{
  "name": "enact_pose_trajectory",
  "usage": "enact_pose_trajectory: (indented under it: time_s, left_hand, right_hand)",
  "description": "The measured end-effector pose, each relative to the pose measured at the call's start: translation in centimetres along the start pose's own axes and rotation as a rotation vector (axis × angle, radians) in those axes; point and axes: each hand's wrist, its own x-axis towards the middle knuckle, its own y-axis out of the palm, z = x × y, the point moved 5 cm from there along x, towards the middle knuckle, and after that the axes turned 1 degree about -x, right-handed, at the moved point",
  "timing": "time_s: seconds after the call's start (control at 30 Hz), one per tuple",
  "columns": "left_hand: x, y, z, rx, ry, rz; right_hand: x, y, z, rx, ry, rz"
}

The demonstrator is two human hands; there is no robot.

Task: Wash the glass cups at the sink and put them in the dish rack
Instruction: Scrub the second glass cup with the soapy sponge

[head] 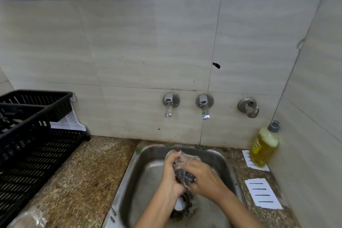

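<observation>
Over the steel sink both my hands hold one clear glass cup, tilted with its rim toward the back wall. My left hand wraps the cup's left side. My right hand grips its base end, and something dark sits between the fingers and the glass. The black slatted dish rack stands on the counter to the left. Another clear glass lies blurred at the bottom left corner, in front of the rack.
Two taps and a third wall fitting stick out of the tiled wall above the sink. A yellow dish soap bottle stands at the right back corner. White slotted pieces lie on the speckled counter on the right.
</observation>
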Motion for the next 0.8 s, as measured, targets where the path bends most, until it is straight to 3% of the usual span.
enact_pose_trajectory:
  time_s: [0.03, 0.1, 0.2, 0.3, 0.37, 0.4, 0.43, 0.5, 0.53, 0.6, 0.67, 0.73, 0.8]
  left_hand:
    - [0.1, 0.0, 0.2, -0.008, 0.009, -0.010]
    - [0.1, 0.4, 0.4, -0.040, 0.027, 0.001]
    - [0.5, 0.4, 0.8, -0.049, 0.067, 0.020]
    - [0.8, -0.2, 0.6, -0.036, 0.136, 0.038]
    - [0.8, -0.5, 0.4, -0.037, 0.170, 0.063]
    - [0.7, -0.5, 0.3, -0.031, 0.160, 0.072]
    - [0.5, -0.3, 0.3, -0.014, 0.126, 0.085]
    - [0.1, 0.2, 0.2, 0.059, 0.026, 0.096]
    - [0.0, 0.5, -0.1, 0.083, -0.006, 0.080]
    - [0.3, 0.7, -0.7, 0.071, -0.054, 0.047]
    - [0.7, 0.7, -0.9, 0.033, -0.074, 0.013]
    - [1.2, 0.1, -0.7, -0.017, -0.030, -0.071]
    - [1.4, 0.0, 0.0, -0.047, -0.007, -0.101]
  right_hand:
    - [0.1, 0.2, 0.3, 0.026, 0.031, -0.056]
    - [0.1, 0.5, 1.1, 0.117, 0.145, -0.335]
    - [-0.4, 1.4, 0.3, 0.468, 0.640, -0.639]
    - [-0.2, 4.2, -0.1, 1.339, 1.069, -0.755]
    - [1.0, 4.9, 1.2, 2.037, 1.031, -0.806]
    - [1.2, 4.8, 1.4, 2.186, 0.979, -0.831]
    - [1.1, 4.8, 1.2, 2.106, 1.003, -0.758]
    - [0.1, 4.7, -0.6, 1.523, 1.126, -0.538]
    - [-0.4, 3.9, -1.8, 1.241, 1.052, -0.534]
    - [-0.6, 1.1, -2.9, 0.670, 0.708, -0.488]
    - [0.2, 0.2, -0.8, 0.173, 0.258, -0.222]
    - [0.4, 0.8, -0.2, -0.005, 0.007, -0.012]
    - [0.9, 0.0, 0.5, -0.005, -0.088, -0.016]
